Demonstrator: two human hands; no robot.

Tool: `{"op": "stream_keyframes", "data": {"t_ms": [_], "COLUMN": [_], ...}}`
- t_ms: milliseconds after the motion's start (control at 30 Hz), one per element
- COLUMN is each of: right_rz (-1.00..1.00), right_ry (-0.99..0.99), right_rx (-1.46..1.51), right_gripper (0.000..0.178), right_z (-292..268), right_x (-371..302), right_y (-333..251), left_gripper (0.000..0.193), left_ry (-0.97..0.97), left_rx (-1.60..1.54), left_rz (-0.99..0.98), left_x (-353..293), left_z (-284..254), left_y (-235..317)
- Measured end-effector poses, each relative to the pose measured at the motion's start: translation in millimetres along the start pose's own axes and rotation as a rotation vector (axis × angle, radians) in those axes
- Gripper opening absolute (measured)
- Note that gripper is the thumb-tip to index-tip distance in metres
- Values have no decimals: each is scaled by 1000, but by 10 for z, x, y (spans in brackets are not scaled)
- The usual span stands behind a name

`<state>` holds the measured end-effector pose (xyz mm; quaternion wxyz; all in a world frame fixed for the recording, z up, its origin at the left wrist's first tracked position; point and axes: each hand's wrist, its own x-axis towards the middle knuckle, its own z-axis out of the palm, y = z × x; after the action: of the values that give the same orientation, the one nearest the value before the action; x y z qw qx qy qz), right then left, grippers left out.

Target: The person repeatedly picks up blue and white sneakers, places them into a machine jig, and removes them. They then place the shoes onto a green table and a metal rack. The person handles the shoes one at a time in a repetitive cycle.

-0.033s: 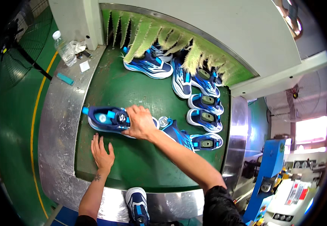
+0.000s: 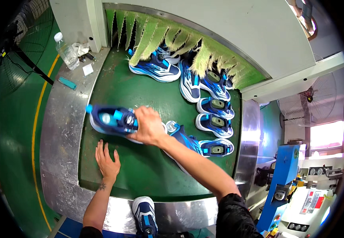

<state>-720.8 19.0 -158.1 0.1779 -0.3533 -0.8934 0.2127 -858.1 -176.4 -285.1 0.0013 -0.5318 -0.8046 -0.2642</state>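
My right hand grips a blue-and-white sneaker across its front part, fingers wrapped over the upper. The shoe's heel points left, and a light blue insole shows inside its opening. Below that shoe, my left hand lies open on the green belt, fingers spread, holding nothing. Another sneaker rests partly hidden beneath my right forearm. Along the belt's right side several more sneakers stand in a row. One sneaker sits on the near metal edge, between my forearms.
Ragged green curtain strips hang at the far end, partly covering several shoes. On the left metal ledge are a clear bottle, a teal object and a white paper square. A blue machine stands at right.
My right hand has raised the held sneaker slightly, moving it a little toward the far side. My left hand stays in place.
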Motion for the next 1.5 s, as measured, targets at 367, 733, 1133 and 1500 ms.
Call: {"op": "stream_keyframes", "data": {"t_ms": [367, 733, 1133, 1500], "right_rz": [138, 151, 131, 190], "right_ry": [111, 331, -247, -348], "right_rx": [411, -63, 71, -229], "right_gripper": [73, 59, 38, 25], "right_z": [-742, -430, -1260, -1491], "right_x": [-700, -1430, -2182, -5409], "right_y": [-464, 401, -178, -854], "left_gripper": [42, 56, 32, 58], "left_ry": [-19, -249, -873, -1007], "left_rx": [-26, -955, -659, -1147], "left_rz": [-20, -390, -142, -296], "left_x": [-84, 461, 694, -915], "left_z": [0, -859, -976, -1632], "left_y": [-103, 23, 564, 2570]}}
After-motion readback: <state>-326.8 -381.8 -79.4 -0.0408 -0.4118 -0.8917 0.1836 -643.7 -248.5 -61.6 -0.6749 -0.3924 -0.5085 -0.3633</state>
